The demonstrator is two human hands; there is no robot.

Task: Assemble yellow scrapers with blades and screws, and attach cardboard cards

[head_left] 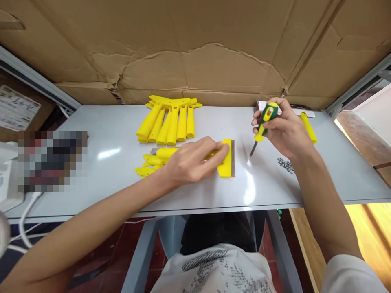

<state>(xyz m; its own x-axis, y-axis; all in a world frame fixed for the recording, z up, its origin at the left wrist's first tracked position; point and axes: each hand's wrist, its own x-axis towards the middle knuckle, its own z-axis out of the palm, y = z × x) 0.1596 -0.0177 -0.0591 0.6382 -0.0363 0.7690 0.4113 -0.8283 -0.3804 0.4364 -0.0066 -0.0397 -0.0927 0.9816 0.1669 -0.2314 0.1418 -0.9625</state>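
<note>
My left hand (pixel 195 160) presses a yellow scraper (pixel 226 162) onto the grey tabletop, its fingers closed over the part behind the head. A thin metal blade edge shows along the scraper's right side, and its handle end sticks out to the left of the hand. In my right hand (pixel 287 130) is a screwdriver (pixel 269 113) with a green and yellow handle. Its shaft slants down and its tip is at or just above the tabletop, right of the scraper. Beside my right wrist lies a pile of small screws or nuts (pixel 284 164), partly covered by the forearm.
Several yellow scraper handles (pixel 172 124) lie in a row at the back. More yellow pieces (pixel 146 170) are left of my left hand. A yellow handle (pixel 308 128) and a paper (pixel 305 111) lie behind my right hand. Cardboard (pixel 201 69) walls the back; a white cable (pixel 26 215) hangs left.
</note>
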